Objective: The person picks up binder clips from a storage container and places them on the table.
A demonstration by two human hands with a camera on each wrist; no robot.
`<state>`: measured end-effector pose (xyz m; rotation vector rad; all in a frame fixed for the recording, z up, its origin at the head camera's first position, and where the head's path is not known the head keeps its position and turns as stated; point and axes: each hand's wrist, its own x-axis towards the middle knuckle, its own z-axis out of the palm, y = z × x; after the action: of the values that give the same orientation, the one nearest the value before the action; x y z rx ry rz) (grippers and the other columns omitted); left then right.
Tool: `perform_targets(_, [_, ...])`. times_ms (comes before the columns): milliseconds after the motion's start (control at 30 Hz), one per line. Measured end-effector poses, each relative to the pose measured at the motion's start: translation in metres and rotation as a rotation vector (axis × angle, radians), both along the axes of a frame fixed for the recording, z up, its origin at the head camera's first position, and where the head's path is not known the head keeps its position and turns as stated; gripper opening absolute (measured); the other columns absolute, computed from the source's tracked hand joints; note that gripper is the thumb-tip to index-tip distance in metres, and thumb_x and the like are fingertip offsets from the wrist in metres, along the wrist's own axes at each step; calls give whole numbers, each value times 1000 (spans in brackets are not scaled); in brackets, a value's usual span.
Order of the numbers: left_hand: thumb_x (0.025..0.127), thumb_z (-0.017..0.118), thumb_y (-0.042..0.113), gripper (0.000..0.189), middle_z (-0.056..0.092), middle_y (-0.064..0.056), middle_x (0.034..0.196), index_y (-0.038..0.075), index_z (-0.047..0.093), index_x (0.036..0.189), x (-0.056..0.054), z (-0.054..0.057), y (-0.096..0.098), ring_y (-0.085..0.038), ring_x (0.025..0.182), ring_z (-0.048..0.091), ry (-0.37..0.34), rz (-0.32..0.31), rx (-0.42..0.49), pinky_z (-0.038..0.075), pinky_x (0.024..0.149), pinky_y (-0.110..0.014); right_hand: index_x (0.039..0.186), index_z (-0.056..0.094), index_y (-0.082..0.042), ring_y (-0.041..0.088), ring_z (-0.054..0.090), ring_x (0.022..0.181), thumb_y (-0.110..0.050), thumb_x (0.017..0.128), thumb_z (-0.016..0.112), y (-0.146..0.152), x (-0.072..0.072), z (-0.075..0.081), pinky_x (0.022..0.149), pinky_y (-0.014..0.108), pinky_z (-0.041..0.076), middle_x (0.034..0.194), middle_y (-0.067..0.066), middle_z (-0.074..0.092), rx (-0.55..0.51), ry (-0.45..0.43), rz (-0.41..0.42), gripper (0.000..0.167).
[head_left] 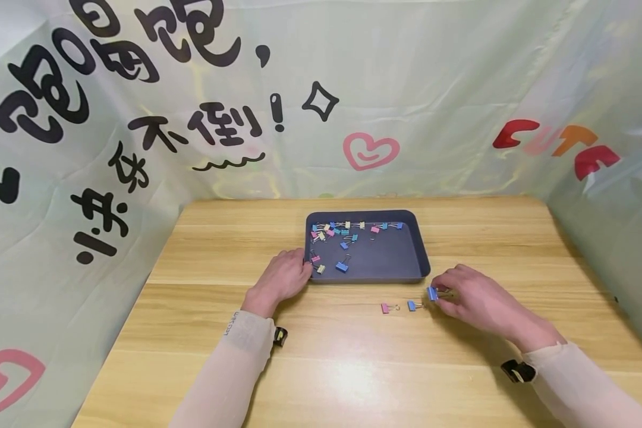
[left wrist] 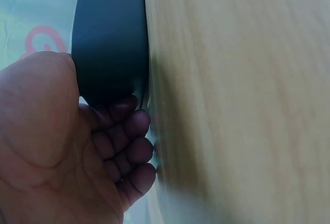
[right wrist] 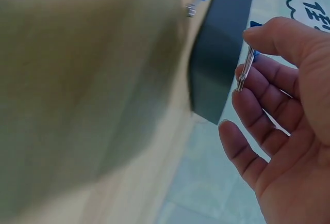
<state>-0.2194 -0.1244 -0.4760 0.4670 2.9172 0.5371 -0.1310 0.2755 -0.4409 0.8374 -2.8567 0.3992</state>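
My right hand (head_left: 473, 300) pinches a blue binder clip (head_left: 433, 293) between thumb and fingers, above the table right of the tray's near corner. In the right wrist view the clip's silver wire handles (right wrist: 246, 70) show, while its blue body is mostly hidden behind the thumb. On the table beside that hand lie another blue binder clip (head_left: 412, 306) and a pink binder clip (head_left: 386, 308). My left hand (head_left: 283, 276) holds the near left corner of the dark grey tray (head_left: 396, 261); its curled fingers (left wrist: 139, 150) show in the left wrist view.
Several small binder clips in pink, yellow, teal and blue lie in the tray, mostly along its far and left sides. One larger blue clip (head_left: 342, 267) sits nearer the front. Printed cloth (head_left: 433, 89) hangs behind and beside the wooden table (head_left: 321, 356).
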Motion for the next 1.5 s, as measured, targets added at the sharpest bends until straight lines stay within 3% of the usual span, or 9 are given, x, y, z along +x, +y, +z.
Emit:
perform_targets(300, [109, 41, 31, 46, 67, -15, 134, 0, 59, 138, 1, 0, -1, -32, 123, 60, 1, -2, 12, 45, 115, -48, 105, 77, -12, 11, 62, 87, -17, 83, 87, 7, 2, -20, 78, 38, 59, 96, -6, 72, 28, 27, 45, 25])
perform_targets(467, [109, 41, 31, 43, 69, -13, 127, 1, 61, 133, 1, 0, 0, -29, 113, 60, 11, -10, 9, 48, 111, -46, 102, 76, -14, 9, 59, 85, -17, 82, 87, 8, 2, -25, 75, 35, 58, 92, -8, 70, 28, 25, 47, 23])
perform_targets(733, [109, 42, 31, 40, 69, -11, 119, 3, 62, 127, 0, 0, 0, -28, 105, 57, 17, -8, 4, 50, 106, -46, 102, 77, -15, 8, 59, 86, -17, 84, 87, 8, 3, -25, 77, 35, 58, 93, -10, 69, 42, -22, 30, 21])
perform_targets(1500, [109, 40, 32, 49, 65, -13, 142, 1, 57, 144, 1, 0, 0, -30, 123, 59, -8, 3, 17, 44, 117, -46, 106, 78, -15, 13, 63, 91, -18, 86, 85, 7, 1, -21, 83, 41, 59, 99, -8, 70, 66, -106, 4, 21])
